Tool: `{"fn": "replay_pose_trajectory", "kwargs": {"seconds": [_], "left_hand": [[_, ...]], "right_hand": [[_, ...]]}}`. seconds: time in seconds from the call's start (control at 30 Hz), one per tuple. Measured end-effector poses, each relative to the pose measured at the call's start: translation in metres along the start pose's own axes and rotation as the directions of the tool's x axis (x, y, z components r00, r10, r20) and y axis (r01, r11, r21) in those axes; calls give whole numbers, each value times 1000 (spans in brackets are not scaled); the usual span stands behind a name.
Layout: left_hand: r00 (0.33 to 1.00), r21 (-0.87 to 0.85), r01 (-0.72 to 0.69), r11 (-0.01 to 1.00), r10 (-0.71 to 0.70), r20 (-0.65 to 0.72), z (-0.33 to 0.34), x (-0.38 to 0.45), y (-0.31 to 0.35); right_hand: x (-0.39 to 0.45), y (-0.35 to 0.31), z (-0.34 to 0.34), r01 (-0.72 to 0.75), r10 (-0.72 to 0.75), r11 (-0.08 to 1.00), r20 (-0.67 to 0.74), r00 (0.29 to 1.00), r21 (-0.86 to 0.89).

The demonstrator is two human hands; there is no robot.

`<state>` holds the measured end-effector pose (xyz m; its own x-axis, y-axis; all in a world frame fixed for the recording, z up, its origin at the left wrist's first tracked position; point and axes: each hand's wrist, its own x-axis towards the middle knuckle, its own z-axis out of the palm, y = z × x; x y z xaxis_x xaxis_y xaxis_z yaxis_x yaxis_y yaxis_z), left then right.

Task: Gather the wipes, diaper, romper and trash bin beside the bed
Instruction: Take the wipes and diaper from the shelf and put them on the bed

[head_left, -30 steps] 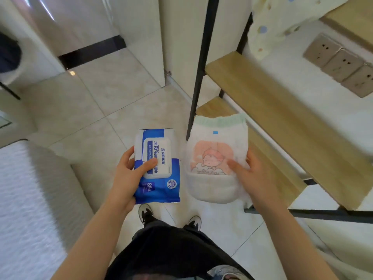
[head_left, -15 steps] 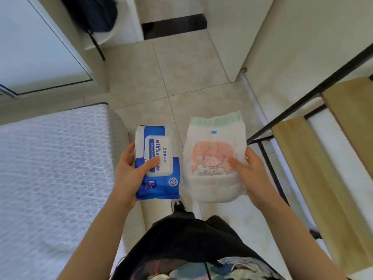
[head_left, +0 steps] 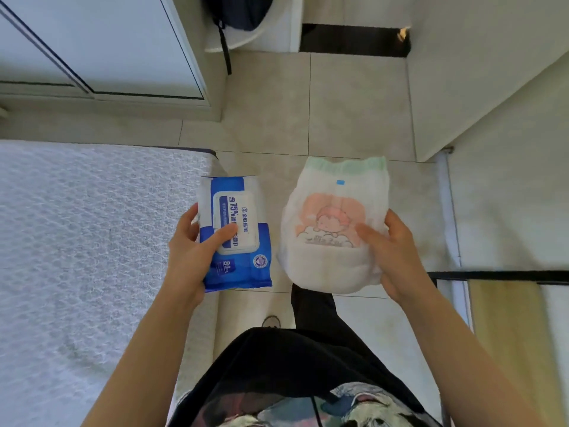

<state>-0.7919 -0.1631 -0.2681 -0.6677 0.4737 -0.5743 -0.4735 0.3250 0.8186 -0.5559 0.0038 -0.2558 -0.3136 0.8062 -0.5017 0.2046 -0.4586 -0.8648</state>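
Note:
My left hand (head_left: 194, 257) grips a blue and white pack of wipes (head_left: 237, 229) by its left side, thumb across the white lid. My right hand (head_left: 391, 257) holds a white diaper (head_left: 332, 229) with a green waistband and a pink cartoon print, gripped at its lower right. Both are held in front of me above the tiled floor, the wipes at the bed's corner. The bed (head_left: 86, 248), with a white textured mattress, fills the left. No romper or trash bin shows.
A white wardrobe (head_left: 101, 47) stands beyond the bed. At the top a dark bag (head_left: 237, 10) hangs on a white chair. A white wall panel (head_left: 480, 66) rises on the right. A black-framed wooden shelf (head_left: 505, 318) sits at the lower right. Beige floor tiles (head_left: 311, 112) lie ahead.
My view has swung left from the wooden shelf toward the bed, which now fills much more of the left. Both hands keep the same hold on the wipes and diaper.

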Motion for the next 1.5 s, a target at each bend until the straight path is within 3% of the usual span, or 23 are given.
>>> {"fn": "replay_pose_trajectory", "kwargs": {"seconds": [0.3, 0.63, 0.87, 1.17, 1.37, 1.5], "left_hand": [[983, -151, -16, 988, -12, -186, 76, 69, 51], [930, -269, -32, 963, -70, -362, 84, 145, 101], [909, -437, -49, 898, -141, -391, 59, 227, 158], [883, -426, -119, 897, -100, -458, 6, 329, 246], [825, -468, -172, 867, -133, -550, -23, 385, 280], [769, -513, -222, 829, -175, -615, -35, 420, 299]], "right_hand": [[150, -95, 14, 23, 22, 986, 267, 963, -166], [274, -161, 84, 44, 50, 973, 391, 919, -228], [343, -205, 182, 77, 68, 951, 446, 892, -299], [416, -271, 329, 122, 93, 938, 574, 813, -325], [471, -302, 416, 165, 111, 917, 631, 768, -363], [508, -325, 479, 210, 140, 902, 715, 685, -378]]}}
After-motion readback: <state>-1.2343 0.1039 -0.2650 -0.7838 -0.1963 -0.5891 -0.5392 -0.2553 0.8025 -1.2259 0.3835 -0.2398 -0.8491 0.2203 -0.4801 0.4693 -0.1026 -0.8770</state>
